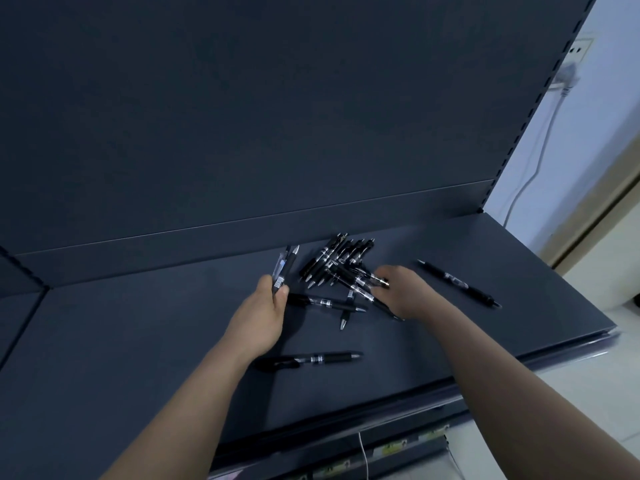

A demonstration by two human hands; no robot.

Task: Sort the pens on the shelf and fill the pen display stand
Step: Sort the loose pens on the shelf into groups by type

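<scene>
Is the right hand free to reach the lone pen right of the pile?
Probably yes: the right hand is at the pile close by, and the lone pen lies apart on the shelf with nothing over it.

The right hand (403,292) hides its own fingers, so its hold on the pen heap (332,261) is unclear. The left hand (268,306) grips a pen bundle (282,270) too small to count.

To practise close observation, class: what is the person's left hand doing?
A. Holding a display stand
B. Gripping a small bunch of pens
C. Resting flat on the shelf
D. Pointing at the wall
B: the left hand curls its fingers round a small bunch of pens.
</scene>
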